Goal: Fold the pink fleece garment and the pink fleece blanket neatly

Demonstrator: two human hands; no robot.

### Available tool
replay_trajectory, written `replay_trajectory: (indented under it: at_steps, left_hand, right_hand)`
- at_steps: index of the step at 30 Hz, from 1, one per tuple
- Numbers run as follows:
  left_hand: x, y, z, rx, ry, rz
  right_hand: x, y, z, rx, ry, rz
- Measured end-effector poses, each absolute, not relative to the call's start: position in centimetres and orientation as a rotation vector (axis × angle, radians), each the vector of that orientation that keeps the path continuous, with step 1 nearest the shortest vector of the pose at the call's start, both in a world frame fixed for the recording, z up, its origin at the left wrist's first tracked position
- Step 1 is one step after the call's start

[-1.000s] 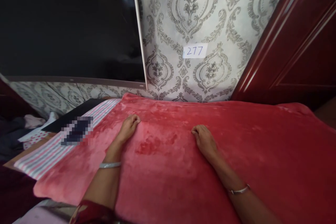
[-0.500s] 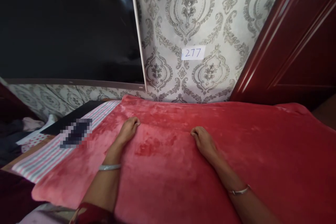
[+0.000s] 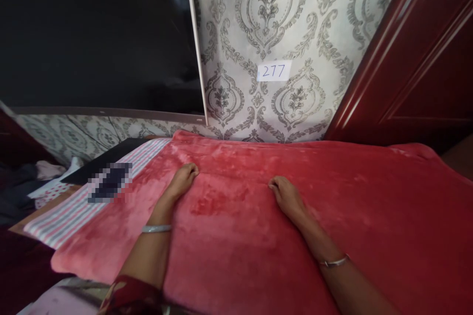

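Note:
A red plush blanket (image 3: 229,241) is spread over the surface before me, with darker brushed patches in its pile. My left hand (image 3: 185,178) is closed, fingertips pinching the blanket left of centre. Level with it on the right, my right hand (image 3: 285,194) pinches the same blanket between thumb and fingers. A faint line or edge in the fabric runs between the two hands; whether it is a fold or a separate layer I cannot tell. Each wrist wears a silver bangle.
A striped cloth (image 3: 55,224) shows at the blanket's left, with a blurred dark object (image 3: 110,183) on it. Behind stand a large black screen (image 3: 99,39), patterned wallpaper with a paper label (image 3: 274,71) reading 277, and a dark red wooden panel (image 3: 417,69) at right.
Both hands keep their pinch on the blanket, almost in the same place. The view has shifted slightly, and more of the blanket's near edge shows at the bottom.

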State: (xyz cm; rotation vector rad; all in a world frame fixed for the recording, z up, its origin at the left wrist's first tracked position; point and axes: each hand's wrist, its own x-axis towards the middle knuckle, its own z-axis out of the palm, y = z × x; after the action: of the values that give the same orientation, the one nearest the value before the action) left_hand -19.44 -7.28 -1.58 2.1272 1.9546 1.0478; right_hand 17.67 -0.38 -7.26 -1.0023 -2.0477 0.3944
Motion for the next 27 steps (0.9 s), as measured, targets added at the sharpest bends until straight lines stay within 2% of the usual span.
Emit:
replay_trajectory:
  at_steps: [8, 15, 27]
  left_hand:
    - [-18.7, -7.6, -1.4, 2.21, 1.871, 1.05]
    - [-18.1, -6.8, -2.6, 2.29, 1.865, 0.847]
    - [-17.9, -7.0, -1.2, 2.277, 1.887, 0.974]
  right_hand:
    - [17.5, -0.6, -7.1, -0.985, -1.988, 0.37]
    - [17.7, -0.7, -7.0, -1.008, -1.983, 0.383]
    - [17.3, -1.3, -6.8, -0.955, -2.125, 0.254]
